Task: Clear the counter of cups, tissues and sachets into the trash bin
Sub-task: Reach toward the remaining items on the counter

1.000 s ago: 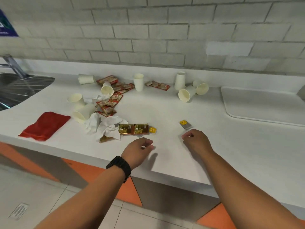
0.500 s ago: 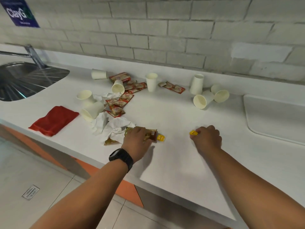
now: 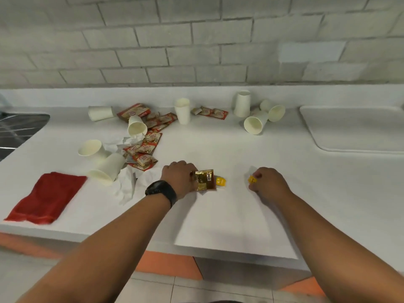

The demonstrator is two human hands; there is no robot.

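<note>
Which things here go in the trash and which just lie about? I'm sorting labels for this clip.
For the trash:
paper cups
crumpled tissues
red sachets
gold sachet, gripped by the left hand
yellow sachet, pinched by the right hand

Just lying about:
red cloth
white tray
sink

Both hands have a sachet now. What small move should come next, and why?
Probably lift both hands off the counter. The left hand already grips the gold sachet and the right hand pinches the small yellow sachet. No trash bin shows here, so carrying them away seems next.
</note>
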